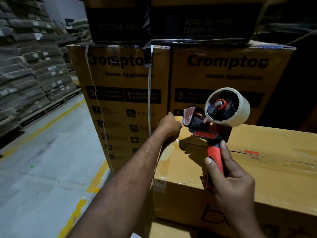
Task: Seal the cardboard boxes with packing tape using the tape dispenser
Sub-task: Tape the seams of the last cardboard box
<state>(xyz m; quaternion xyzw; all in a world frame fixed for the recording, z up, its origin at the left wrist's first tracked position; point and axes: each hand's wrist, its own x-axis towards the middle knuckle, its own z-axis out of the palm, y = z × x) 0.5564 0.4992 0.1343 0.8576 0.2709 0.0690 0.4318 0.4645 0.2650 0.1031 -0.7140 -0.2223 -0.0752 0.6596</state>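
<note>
The tape dispenser [205, 133] looks light and stiff, plastic with a metal frame. The right place to hold it is the red and black handle, which seems rubbery and not slippery. Its front end probably has a cutting edge, so fingers should stay away from there. The roll of tape [240, 109] on it is thin and sticky, and I think it will wrinkle easily if it is pulled at an angle.

The cardboard box [274, 179] lies low in front of the person, just before the tall printed boxes [123, 100]. Its top is stiff but may give a little along the middle seam. A shiny strip already lies across the top.

The right hand [231, 177] is wrapped firmly around the handle – thumb on the near side – and holds the dispenser raised above the box top, near the far left corner. The left hand [169, 125] rests on that corner; its fingers go over the far edge and are hidden, so I cannot tell if they are bent or flat.
</note>
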